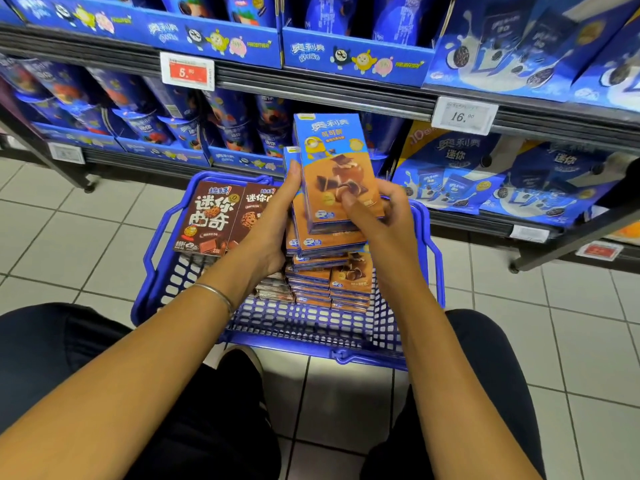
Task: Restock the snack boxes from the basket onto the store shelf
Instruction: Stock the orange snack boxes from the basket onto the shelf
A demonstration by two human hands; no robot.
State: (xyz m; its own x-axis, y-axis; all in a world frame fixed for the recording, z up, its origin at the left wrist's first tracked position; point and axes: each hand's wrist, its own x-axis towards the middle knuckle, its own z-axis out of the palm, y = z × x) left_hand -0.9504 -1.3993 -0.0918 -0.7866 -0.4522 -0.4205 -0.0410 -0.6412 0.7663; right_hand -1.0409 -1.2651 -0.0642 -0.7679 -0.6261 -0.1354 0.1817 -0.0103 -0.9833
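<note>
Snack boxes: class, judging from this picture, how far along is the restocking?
Done: no orange box shows on the shelf yet. In hand: the left hand and right hand hold several orange boxes above the basket. Left: orange stacks and brown boxes sit in the basket.

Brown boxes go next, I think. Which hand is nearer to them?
Left. The left hand is right beside the brown boxes; the right hand is farther off, beyond the orange boxes that both hands hold.

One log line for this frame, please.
phase: pick | left hand: holds orange box stack | right hand: pinches front box | position: over basket | basket: brown boxes remain
</note>
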